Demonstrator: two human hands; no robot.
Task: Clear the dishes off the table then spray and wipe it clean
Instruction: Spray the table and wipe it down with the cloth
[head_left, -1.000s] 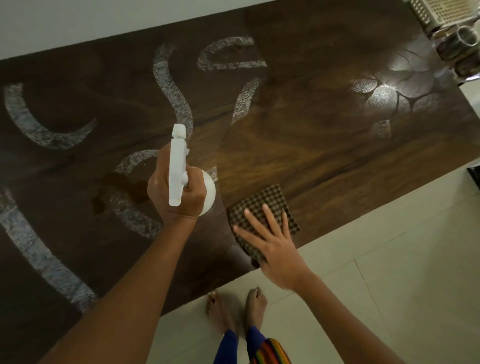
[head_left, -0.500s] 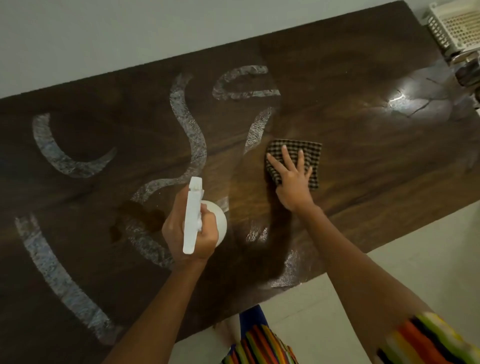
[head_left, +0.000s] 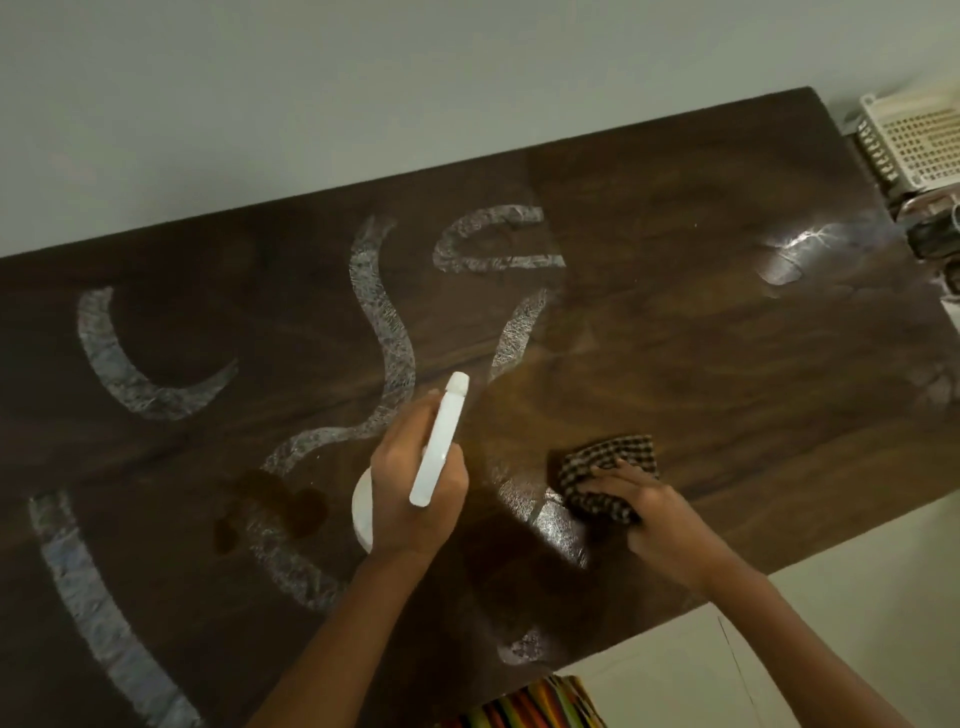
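the left hand (head_left: 410, 493) was wrapped tight round a white spray bottle (head_left: 439, 452), held just above the table (head_left: 727, 364) a little in from its near edge, about halfway along. the nozzle end pointed away toward the far edge, and the bottle's round white body showed below the knuckles on the left. whether a finger sat on the trigger, i couldn't tell.

the right hand (head_left: 644, 512) was clenched on a checked cloth (head_left: 605, 467), bunched up and pressed down on the tabletop close to the near edge, just right of the bottle. part of the cloth stuck out past the fingers (head_left: 608, 480) toward the far side. hand and bottle were near each other but apart.

the dark wood top carried pale curved streaks (head_left: 384, 312) across its left and middle, one long s-shape running from the far edge down toward the bottle, a c-shape further left, and another long sweep at the near left corner. a few dark blotches (head_left: 280, 499) lay left of the bottle. a wet shine (head_left: 550, 514) sat between the two hands, and a bright glare (head_left: 800, 249) lay near the far right corner.

off the right end of the table stood a white slotted basket (head_left: 909, 140). a striped garment (head_left: 524, 704) showed at the near edge below.
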